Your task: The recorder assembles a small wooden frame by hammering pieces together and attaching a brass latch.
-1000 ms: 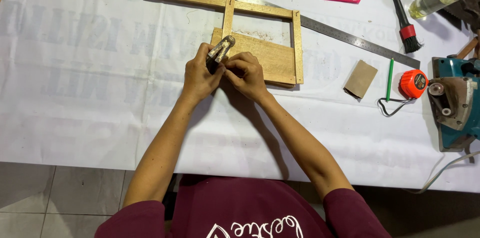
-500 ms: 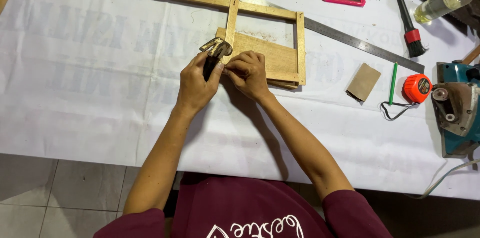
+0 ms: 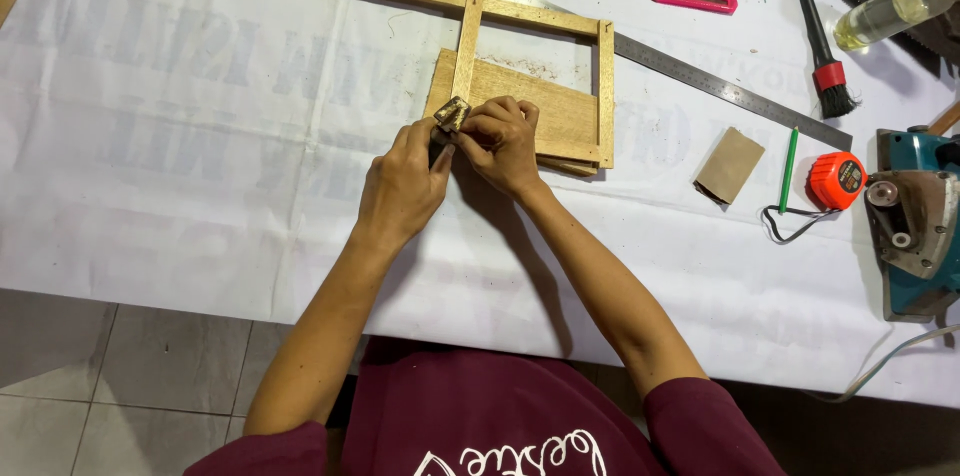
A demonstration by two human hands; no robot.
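Both hands' grip [image 3: 452,131] pinches a small metal piece [image 3: 451,114] between fingertips.

Both bare forearms reach forward from maroon short sleeves and converge, the left hand [image 3: 402,186] curled palm-down with fingers pinched at its tip, the right hand [image 3: 502,141] just beside it, touching, fingers bent and thumb tucked toward the left fingertips.

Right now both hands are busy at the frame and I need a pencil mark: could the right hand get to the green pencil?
Probably yes: the green pencil lies on open tablecloth, nothing between it and the right hand.
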